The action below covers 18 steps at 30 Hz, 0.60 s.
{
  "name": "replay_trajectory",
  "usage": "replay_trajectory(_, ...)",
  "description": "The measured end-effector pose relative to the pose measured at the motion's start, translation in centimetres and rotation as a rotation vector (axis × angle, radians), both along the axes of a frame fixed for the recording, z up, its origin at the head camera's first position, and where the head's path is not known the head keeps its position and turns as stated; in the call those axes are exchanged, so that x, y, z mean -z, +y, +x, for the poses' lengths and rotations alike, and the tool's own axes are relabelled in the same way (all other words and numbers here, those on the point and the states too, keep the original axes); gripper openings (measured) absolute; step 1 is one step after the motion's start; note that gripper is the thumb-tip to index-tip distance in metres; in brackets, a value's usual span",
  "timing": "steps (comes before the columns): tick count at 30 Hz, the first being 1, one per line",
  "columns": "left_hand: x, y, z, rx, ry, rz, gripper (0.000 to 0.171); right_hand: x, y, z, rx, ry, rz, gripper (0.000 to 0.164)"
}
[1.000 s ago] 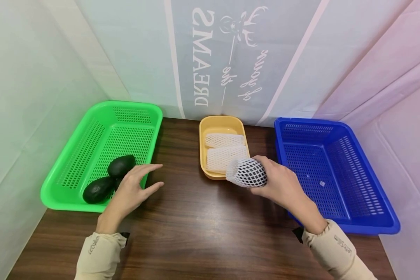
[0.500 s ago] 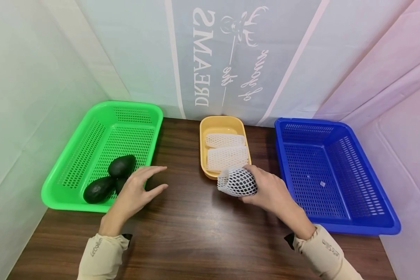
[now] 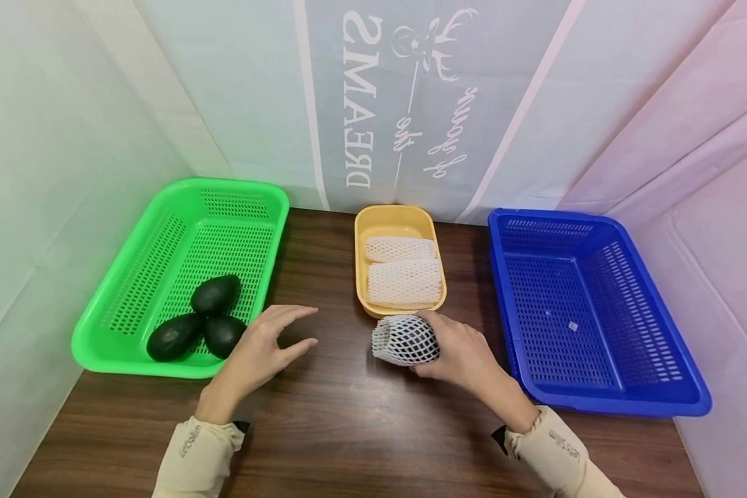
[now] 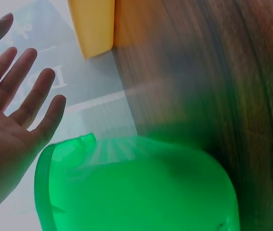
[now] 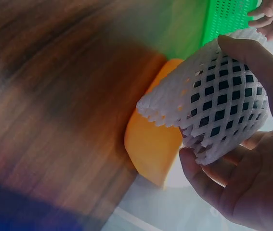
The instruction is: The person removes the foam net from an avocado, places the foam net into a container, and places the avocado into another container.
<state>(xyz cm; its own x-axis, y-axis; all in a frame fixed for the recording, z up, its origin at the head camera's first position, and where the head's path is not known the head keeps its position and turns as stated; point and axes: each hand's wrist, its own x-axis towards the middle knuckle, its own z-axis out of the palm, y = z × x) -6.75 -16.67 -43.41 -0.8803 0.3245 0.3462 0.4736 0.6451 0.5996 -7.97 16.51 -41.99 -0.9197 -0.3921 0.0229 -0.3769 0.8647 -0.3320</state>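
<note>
In the head view my right hand grips an avocado wrapped in a white foam net sleeve, held just in front of the yellow bin. The right wrist view shows the thumb on one side of the foam net and fingers on the other, dark skin visible through the mesh. My left hand holds nothing; its fingers and thumb are spread apart, pointing toward the wrapped avocado with a gap between. Beside the left hand, several dark avocados lie in the green basket.
A yellow bin at the back middle holds white foam net sleeves. On the right stands a blue basket with a small white scrap inside. Fabric hangs behind the dark wooden table.
My right hand has carried the net-wrapped avocado left and toward me, away from the blue basket. My left hand has moved right, uncovering another avocado in the green basket.
</note>
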Motion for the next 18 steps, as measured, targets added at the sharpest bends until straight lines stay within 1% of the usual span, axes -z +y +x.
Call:
replay_trajectory(10, 0.3, 0.9, 0.2, 0.02, -0.038, -0.003, 0.047, 1.4, -0.2, 0.3, -0.001, -0.019, -0.004, 0.081)
replay_trajectory(14, 0.6, 1.2, 0.3, 0.024, -0.038, -0.005, 0.047, 2.1, -0.4, 0.4, -0.003, -0.027, 0.006, 0.081)
replay_trajectory(18, 0.9, 1.5, 0.3, 0.042, -0.032, 0.002, 0.047, 2.6, -0.7, 0.6, 0.001, -0.046, 0.009, 0.08)
